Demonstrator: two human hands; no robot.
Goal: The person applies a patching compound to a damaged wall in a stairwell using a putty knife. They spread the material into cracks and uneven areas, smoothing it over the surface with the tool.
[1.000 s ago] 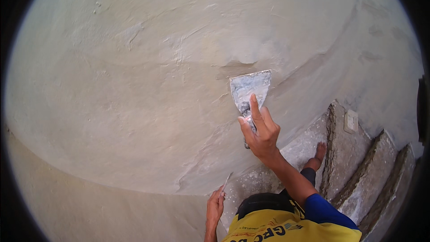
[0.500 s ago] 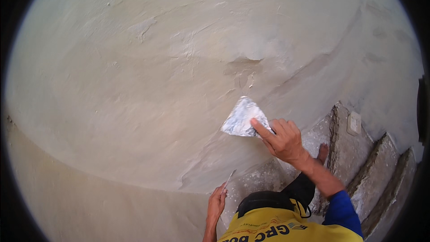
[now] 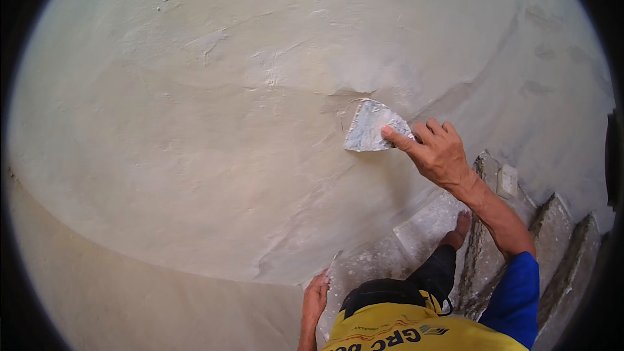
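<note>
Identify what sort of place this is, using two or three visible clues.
Probably an unfinished stairwell: rough, bare steps lie at the lower right, the broad wall is patchy and unevenly coated, and the right hand holds a smeared, wide-bladed scraper.

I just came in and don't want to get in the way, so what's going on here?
A person in a yellow and blue shirt is working at a pale, unevenly coated wall. The right hand holds a broad, smeared scraper up at the wall, just below a darker patch. The left hand, lower down, holds a thin tool seen nearly edge-on. Rough steps lie to the right, with a small pale block on one.
</note>
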